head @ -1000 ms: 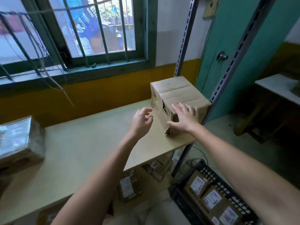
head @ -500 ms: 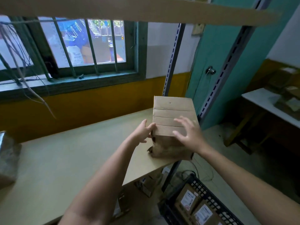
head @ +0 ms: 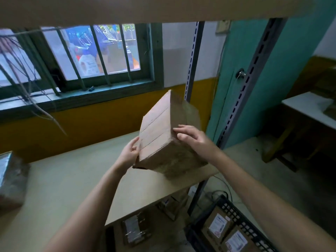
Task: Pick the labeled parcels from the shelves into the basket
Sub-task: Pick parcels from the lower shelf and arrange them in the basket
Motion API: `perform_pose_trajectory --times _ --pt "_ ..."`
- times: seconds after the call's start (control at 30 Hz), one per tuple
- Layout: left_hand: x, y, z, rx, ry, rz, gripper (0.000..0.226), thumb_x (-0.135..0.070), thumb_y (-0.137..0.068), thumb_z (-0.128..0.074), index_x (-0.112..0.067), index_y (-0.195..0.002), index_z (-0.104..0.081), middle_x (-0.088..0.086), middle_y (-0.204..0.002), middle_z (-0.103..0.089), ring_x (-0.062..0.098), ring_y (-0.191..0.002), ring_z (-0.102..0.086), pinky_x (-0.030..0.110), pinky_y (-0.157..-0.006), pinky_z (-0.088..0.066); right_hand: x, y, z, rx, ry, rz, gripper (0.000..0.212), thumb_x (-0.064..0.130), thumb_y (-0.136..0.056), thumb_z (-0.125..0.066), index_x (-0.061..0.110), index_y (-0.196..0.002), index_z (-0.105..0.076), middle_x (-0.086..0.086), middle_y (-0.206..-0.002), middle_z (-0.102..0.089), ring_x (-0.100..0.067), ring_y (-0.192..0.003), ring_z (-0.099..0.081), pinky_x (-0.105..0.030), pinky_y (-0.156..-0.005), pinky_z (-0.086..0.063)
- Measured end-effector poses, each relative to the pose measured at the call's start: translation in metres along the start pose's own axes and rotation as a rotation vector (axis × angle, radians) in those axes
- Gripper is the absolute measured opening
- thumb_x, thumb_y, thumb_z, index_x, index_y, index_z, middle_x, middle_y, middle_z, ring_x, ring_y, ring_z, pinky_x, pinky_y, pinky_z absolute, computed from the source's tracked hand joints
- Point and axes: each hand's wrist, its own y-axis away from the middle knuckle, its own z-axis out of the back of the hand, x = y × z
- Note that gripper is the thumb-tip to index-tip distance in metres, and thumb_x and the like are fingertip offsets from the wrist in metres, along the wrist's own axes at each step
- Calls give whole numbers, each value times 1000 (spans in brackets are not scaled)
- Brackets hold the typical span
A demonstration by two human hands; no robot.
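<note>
A brown cardboard box [head: 156, 131] is tilted up on one edge at the right end of the pale shelf board [head: 63, 179]. No label shows on its visible faces. My left hand [head: 130, 153] holds its lower left edge. My right hand [head: 190, 137] grips its right corner, fingers curled over the top edge. The black plastic basket [head: 231, 211] stands on the floor at the lower right and holds labeled parcels [head: 220, 225].
A taped parcel [head: 11, 180] sits at the shelf's left edge. More parcels [head: 134, 228] lie on the shelf below. Slotted metal uprights [head: 252, 77] flank the right end, with a shelf board [head: 145, 10] overhead. A barred window [head: 94, 53] lies behind, a white table [head: 309, 108] at right.
Both hands closed on the box, then tipped it up off its flat position and turned it. The view rose, bringing the upper shelf board into sight.
</note>
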Motion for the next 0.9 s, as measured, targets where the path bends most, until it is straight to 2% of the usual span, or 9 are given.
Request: perform_pose_trajectory --times 0.07,0.13,0.3,0.4,0.47,0.57,0.67,0.8,0.9 --pt "2 -1 16 -74 -205 27 38 -10 -94 -48 -15 -132 -47 10 -139 -45 25 -126 -44 41 -101 -39 12 -3 -23 130 183 122 42 44 -90 -49 30 -130 -51 10 -148 -36 -12 -140 -23 -42 -112 -19" --pt "-5 4 30 -46 -85 41 32 -26 -97 -45 -16 -127 -51 8 -139 -47 24 -125 -44 41 -102 -36 11 -8 -44 165 383 223 46 39 -92 -50 31 -137 -42 11 -152 -30 -13 -145 -12 -49 -116 -7" --pt "-22 8 47 63 208 -20 94 -81 -58 -54 -31 -136 -38 -1 -142 -44 23 -128 -44 55 -107 -34 8 -16 -65 222 408 389 48 40 -91 -45 30 -137 -41 8 -149 -36 -12 -143 -21 -43 -116 -6" --pt "-22 6 45 84 202 -38 113 -71 -41 -76 -27 -136 -35 2 -132 -53 21 -119 -54 51 -102 -43 4 -18 -64 -34 148 285 56 39 -85 -51 23 -138 -40 1 -145 -40 -10 -132 -34 -40 -112 -27" --pt "-15 5 43 66 253 -24 93 -52 -62 -78 -26 -138 -31 5 -133 -52 20 -115 -56 48 -100 -45 -6 -21 -59 -184 99 -21 69 47 -86 -55 23 -144 -27 -3 -153 -25 -18 -139 -24 -43 -112 -23" --pt "0 8 49 77 351 -12 71 -22 -88 -58 -31 -145 -17 5 -134 -51 19 -110 -59 36 -89 -54 -18 -19 -62 71 -476 -428 65 60 -91 -28 25 -145 -25 5 -150 -28 -17 -138 -24 -38 -111 -17" --pt "11 17 68 53 420 3 74 -17 -91 -52 -39 -146 -7 -9 -117 -52 19 -105 -61 27 -72 -58 -31 -17 -70 74 -762 -495 60 55 -95 -19 21 -141 -33 5 -143 -37 -15 -131 -34 -39 -111 -23" --pt "27 33 97 -15 429 29 52 -21 -94 -47 -36 -141 -31 -2 -135 -44 16 -103 -60 23 -61 -58 -34 -16 -87 154 -708 -563 51 53 -87 -48 19 -124 -50 -3 -122 -58 -21 -110 -53 -37 -94 -44" --pt "39 42 116 -84 209 67 40 -24 -95 -45 -27 -135 -42 3 -140 -43 13 -108 -55 26 -73 -57 -26 -23 -100 125 -651 -467 57 46 -81 -63 22 -129 -45 -3 -124 -59 -23 -116 -54 -41 -101 -39"
